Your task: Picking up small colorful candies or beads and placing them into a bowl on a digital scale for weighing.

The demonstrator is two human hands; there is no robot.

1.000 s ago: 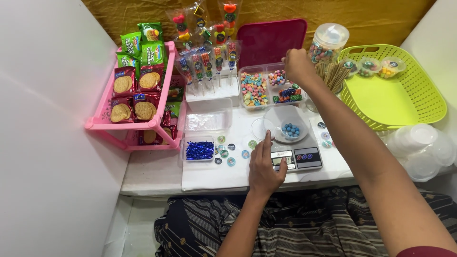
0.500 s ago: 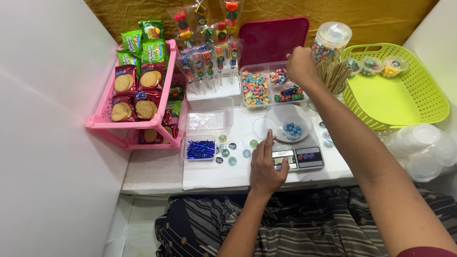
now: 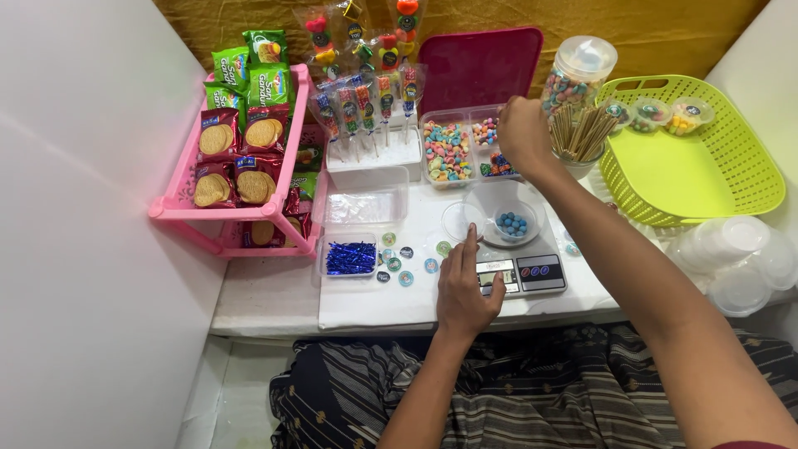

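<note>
Head view: candy portioning on a kitchen scale, mid-fill.

Left hand point(image 3: 463, 291) rests flat and loose at the scale point(image 3: 519, 273), holding nothing. Right hand point(image 3: 522, 133) reaches over the compartment tray of candies point(image 3: 465, 150), fingers curled; grasp cannot be told. Small cup point(image 3: 510, 224) sits on the scale, holding a few blue candies. Judged partly filled; three packed cups lie in the green basket point(image 3: 706, 179).

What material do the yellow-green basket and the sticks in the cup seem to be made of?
The yellow-green basket looks like moulded plastic, smooth and slightly glossy, with a regular perforated wall. The sticks look like matt, pale wood or bamboo, thin and straight; which one is unclear.
</note>
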